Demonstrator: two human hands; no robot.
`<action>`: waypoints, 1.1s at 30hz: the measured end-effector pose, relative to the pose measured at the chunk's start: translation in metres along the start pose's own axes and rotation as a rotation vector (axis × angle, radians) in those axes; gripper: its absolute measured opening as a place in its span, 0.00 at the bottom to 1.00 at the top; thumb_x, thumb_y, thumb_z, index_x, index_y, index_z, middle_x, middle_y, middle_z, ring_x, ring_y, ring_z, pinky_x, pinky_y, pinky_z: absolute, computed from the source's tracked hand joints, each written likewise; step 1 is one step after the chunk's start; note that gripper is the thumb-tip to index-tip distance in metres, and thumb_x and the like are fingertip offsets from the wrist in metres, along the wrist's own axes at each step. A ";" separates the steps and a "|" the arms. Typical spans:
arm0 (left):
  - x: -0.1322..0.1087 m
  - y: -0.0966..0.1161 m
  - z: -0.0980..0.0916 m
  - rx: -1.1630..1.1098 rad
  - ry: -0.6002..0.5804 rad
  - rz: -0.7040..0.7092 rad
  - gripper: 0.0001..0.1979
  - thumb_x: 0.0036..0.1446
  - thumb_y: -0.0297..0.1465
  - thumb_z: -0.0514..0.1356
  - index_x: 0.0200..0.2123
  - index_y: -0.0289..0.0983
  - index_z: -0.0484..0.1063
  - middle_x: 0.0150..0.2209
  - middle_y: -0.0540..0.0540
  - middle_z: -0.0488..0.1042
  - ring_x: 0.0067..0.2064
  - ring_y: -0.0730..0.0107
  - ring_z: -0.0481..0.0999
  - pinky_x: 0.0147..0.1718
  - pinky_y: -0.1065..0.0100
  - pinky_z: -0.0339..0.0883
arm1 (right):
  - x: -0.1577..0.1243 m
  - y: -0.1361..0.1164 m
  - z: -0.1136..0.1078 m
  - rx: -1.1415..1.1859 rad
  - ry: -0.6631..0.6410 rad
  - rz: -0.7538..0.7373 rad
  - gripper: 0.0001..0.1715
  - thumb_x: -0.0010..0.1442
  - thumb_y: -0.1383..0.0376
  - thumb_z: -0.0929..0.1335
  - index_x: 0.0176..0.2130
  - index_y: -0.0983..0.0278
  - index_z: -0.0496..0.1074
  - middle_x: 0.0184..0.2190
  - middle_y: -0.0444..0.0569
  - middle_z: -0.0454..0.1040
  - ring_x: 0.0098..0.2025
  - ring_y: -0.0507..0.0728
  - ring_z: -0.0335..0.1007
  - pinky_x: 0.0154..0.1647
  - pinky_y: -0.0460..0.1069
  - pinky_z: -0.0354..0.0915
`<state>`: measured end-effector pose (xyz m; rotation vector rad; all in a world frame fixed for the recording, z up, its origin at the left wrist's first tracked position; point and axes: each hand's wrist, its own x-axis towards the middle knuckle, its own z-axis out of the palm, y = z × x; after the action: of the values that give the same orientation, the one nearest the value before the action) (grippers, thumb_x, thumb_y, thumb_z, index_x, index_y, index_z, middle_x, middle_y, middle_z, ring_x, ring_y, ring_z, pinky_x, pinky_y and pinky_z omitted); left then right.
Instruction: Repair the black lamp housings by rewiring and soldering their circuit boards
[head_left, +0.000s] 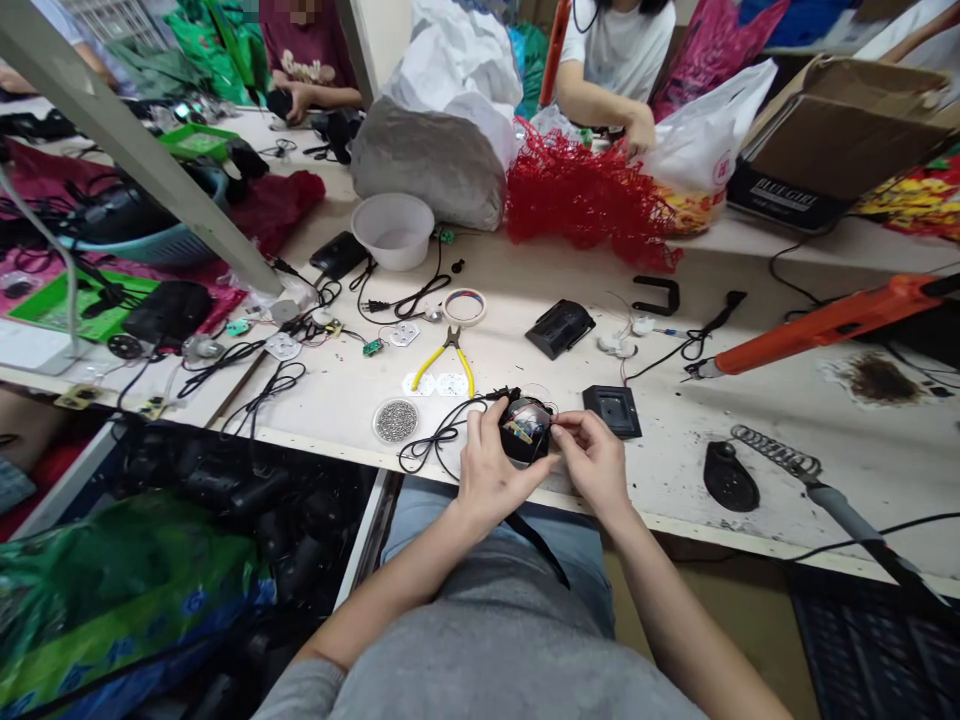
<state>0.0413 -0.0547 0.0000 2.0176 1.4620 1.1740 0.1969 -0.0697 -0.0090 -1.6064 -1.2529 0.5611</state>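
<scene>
My left hand (489, 462) is closed around a small black electronic housing (525, 428) with wires and a board showing inside, held at the table's front edge. My right hand (591, 452) pinches at the housing's right side, fingers together on a thin wire or part too small to name. A black cord (431, 445) trails from the housing to the left. Just beyond lie yellow-handled pliers (448, 362), a round tin of small metal bits (396, 421) and a black square cover (613, 409).
A soldering iron on a coil stand (780, 462) sits at right, an orange glue gun (825, 325) behind it. A white bowl (393, 230), tape roll (464, 306), red mesh (585, 195) and bags lie farther back. Other people work across the table.
</scene>
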 end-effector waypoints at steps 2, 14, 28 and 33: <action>-0.001 -0.001 0.000 -0.003 0.003 0.000 0.45 0.42 0.40 0.75 0.60 0.38 0.59 0.47 0.42 0.67 0.48 0.53 0.75 0.43 0.57 0.74 | 0.000 0.000 0.000 0.005 -0.003 0.007 0.07 0.58 0.61 0.67 0.35 0.60 0.75 0.33 0.48 0.78 0.33 0.56 0.74 0.36 0.52 0.71; -0.001 -0.005 -0.002 -0.004 0.032 0.016 0.40 0.44 0.43 0.74 0.58 0.38 0.62 0.46 0.41 0.69 0.49 0.54 0.74 0.46 0.55 0.73 | 0.006 -0.009 -0.002 -0.044 -0.045 -0.088 0.07 0.60 0.63 0.67 0.33 0.60 0.75 0.32 0.48 0.78 0.31 0.55 0.73 0.33 0.51 0.71; -0.005 -0.009 -0.010 0.001 -0.080 0.010 0.40 0.47 0.41 0.72 0.61 0.39 0.65 0.41 0.47 0.64 0.38 0.65 0.72 0.39 0.62 0.73 | 0.008 -0.010 0.000 -0.074 -0.111 -0.159 0.06 0.61 0.64 0.66 0.36 0.60 0.73 0.34 0.47 0.80 0.28 0.54 0.74 0.33 0.50 0.72; -0.002 -0.006 -0.012 0.019 -0.151 0.002 0.39 0.49 0.43 0.70 0.63 0.43 0.64 0.39 0.49 0.60 0.36 0.66 0.71 0.35 0.64 0.73 | 0.008 -0.009 0.000 -0.109 -0.113 -0.221 0.07 0.63 0.65 0.64 0.36 0.60 0.73 0.34 0.48 0.80 0.32 0.56 0.75 0.35 0.51 0.72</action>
<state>0.0282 -0.0560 0.0020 2.0719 1.4024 0.9879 0.1954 -0.0631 0.0010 -1.5169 -1.5458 0.4557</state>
